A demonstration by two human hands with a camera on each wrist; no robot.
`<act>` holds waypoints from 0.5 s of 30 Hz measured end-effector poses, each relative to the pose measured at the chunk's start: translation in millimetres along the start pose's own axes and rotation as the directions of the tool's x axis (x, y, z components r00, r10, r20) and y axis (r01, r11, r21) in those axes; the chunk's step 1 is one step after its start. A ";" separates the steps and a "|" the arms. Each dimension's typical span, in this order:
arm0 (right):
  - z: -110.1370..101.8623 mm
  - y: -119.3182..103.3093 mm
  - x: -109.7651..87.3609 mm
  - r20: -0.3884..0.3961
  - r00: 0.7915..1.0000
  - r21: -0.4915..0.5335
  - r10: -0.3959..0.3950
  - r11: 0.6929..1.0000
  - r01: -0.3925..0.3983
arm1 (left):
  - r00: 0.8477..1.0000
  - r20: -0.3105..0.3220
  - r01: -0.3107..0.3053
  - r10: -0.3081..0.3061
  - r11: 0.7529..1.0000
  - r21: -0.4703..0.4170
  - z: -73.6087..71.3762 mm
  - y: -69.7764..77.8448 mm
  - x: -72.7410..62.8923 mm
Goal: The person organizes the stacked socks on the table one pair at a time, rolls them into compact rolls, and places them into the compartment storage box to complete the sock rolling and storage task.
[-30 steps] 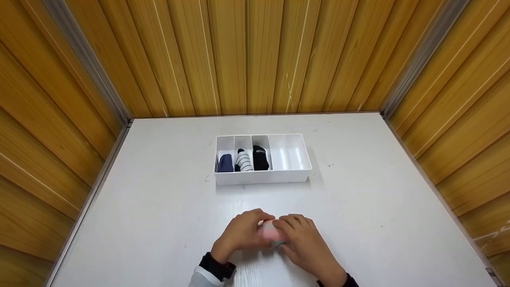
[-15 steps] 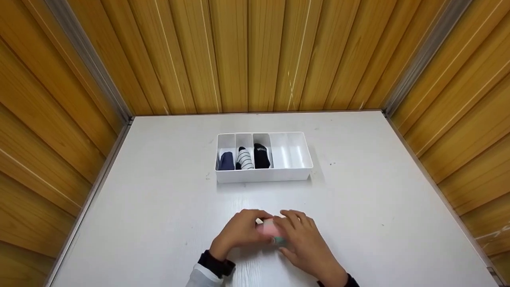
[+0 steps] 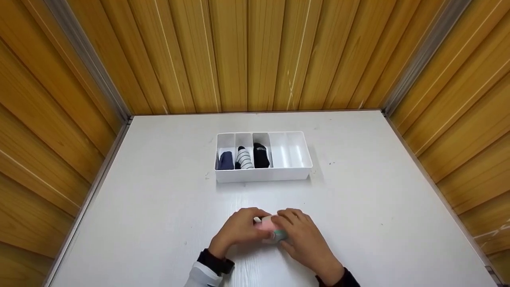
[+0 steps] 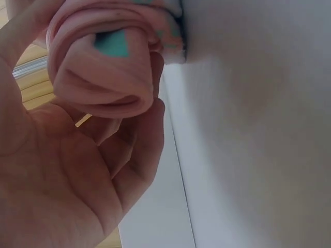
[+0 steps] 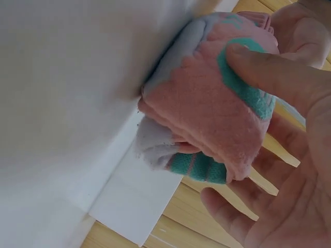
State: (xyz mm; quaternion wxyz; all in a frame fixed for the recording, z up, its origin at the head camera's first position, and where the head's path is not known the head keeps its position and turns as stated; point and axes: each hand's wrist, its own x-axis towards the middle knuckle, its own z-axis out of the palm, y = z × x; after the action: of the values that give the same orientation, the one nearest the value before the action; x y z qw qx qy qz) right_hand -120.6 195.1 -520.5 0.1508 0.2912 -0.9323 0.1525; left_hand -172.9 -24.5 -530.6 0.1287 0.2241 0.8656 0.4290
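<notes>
A pink, white and teal sock [image 3: 269, 224], folded into a thick roll, sits low over the front middle of the white table, between both hands. My left hand [image 3: 241, 230] grips its left end; the left wrist view shows fingers behind the rolled pink end [image 4: 106, 82] of the sock. On the other side my right hand [image 3: 306, 241] holds the roll. In the right wrist view its thumb [image 5: 274, 72] presses the teal patch, with fingers behind the sock [image 5: 207, 108]. A layered end with teal stripes [image 5: 196, 166] shows there. The sock's underside appears to touch the table.
A white divided box [image 3: 263, 174] stands beyond the hands. Its left compartments hold a navy sock [image 3: 226, 161], a striped sock [image 3: 244, 158] and a black sock [image 3: 261, 155], one each. Wood-look panels [image 3: 255, 56] wall the table [image 3: 151, 191] at the back and sides.
The sock has turned a little between my hands, so more of its teal patch shows in the head view. Both hands stay in nearly the same place. The box and its socks have not moved.
</notes>
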 end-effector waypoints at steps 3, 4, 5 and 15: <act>-1.3 2.4 2.4 0.011 1.000 0.007 0.003 1.000 -0.003 | 0.999 -0.035 -0.028 0.028 0.999 0.025 0.3 0.8 -1.1; -1.6 3.0 3.0 0.016 1.000 0.007 0.005 1.000 -0.005 | 0.998 -0.048 -0.041 0.042 0.999 0.033 0.4 1.4 -1.6; -1.9 3.4 3.3 0.022 1.000 0.006 0.008 1.000 -0.008 | 0.997 -0.060 -0.052 0.054 0.998 0.042 0.4 2.2 -1.9; 2.3 2.4 0.6 0.016 1.000 -0.054 0.017 0.998 -0.016 | 0.996 -0.079 -0.044 0.049 0.997 0.061 0.4 2.6 3.1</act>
State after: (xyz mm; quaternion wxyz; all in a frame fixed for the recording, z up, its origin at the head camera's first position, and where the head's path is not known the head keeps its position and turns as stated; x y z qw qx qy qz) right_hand -122.9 195.9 -522.8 0.1496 0.2805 -0.9397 0.1264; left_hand -174.7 -21.3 -528.9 0.0770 0.2306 0.8770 0.4145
